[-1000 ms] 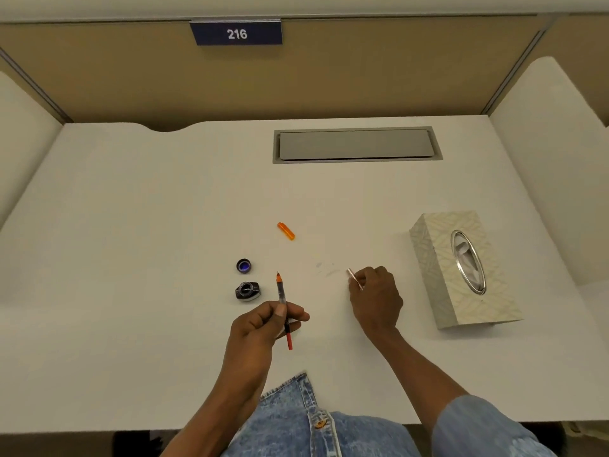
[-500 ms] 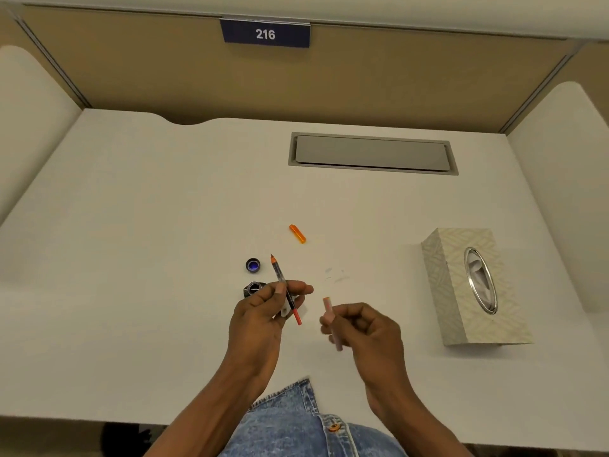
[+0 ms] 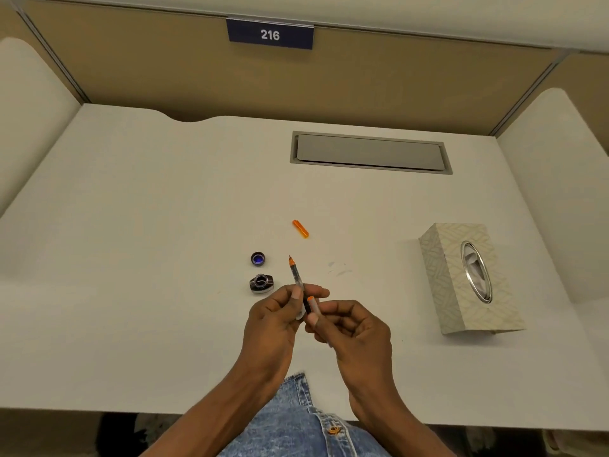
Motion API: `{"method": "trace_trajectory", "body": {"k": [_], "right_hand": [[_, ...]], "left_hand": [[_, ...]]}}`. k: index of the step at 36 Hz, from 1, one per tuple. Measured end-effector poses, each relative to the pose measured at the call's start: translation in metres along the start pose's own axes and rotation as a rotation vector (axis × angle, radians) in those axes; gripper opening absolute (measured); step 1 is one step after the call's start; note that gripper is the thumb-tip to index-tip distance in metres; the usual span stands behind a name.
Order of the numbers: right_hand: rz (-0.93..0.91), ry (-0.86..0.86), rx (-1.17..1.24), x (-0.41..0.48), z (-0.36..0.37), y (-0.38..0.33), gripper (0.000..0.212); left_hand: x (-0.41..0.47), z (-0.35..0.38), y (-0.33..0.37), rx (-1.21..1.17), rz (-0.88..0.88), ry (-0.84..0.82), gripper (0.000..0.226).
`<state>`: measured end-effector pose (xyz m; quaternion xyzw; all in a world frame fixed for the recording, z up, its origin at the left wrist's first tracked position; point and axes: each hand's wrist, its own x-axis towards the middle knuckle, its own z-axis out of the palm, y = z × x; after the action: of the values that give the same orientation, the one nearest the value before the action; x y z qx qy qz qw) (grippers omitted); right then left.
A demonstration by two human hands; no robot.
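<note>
Two hands meet low over the white desk (image 3: 148,225), near its front edge. Left hand (image 3: 273,321): fingers and thumb curled round the rear half of the pen (image 3: 295,275), nib end orange, pointing up and away from the person, tilted slightly left. The front half of the pen stands clear above the fingertips. Right hand (image 3: 356,331): thumb and forefinger pinch a clear barrel (image 3: 313,305) with an orange end, set right against the pen's rear. Whether the two parts are joined cannot be told.

On the desk just left of the left hand: open ink bottle (image 3: 261,283), with its cap (image 3: 257,258) beyond it. Orange pen cap (image 3: 300,228) lies farther back, apart from both hands. Faint smudges (image 3: 339,268) to the right of the nib. Tissue box (image 3: 441,278) well to the right.
</note>
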<state>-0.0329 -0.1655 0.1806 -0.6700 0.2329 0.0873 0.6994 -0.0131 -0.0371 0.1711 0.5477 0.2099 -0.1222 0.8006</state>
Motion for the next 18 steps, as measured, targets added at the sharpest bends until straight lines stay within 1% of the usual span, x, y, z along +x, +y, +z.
{"method": "trace_trajectory", "body": {"k": [5, 8, 12, 18], "right_hand": [[-0.012, 0.007, -0.010, -0.006, 0.002, 0.000, 0.016], [-0.009, 0.000, -0.009, -0.007, 0.001, -0.002, 0.016], [-0.038, 0.000, -0.045, -0.008, 0.001, -0.002, 0.016], [-0.063, -0.017, -0.058, -0.005, 0.000, -0.005, 0.016]], "left_hand": [[-0.003, -0.010, 0.008, 0.106, 0.077, -0.013, 0.029], [-0.003, -0.015, 0.013, 0.154, 0.110, 0.004, 0.031], [-0.002, -0.019, 0.016, 0.222, 0.103, 0.012, 0.031], [0.000, -0.022, 0.022, 0.233, 0.103, 0.011, 0.034]]}}
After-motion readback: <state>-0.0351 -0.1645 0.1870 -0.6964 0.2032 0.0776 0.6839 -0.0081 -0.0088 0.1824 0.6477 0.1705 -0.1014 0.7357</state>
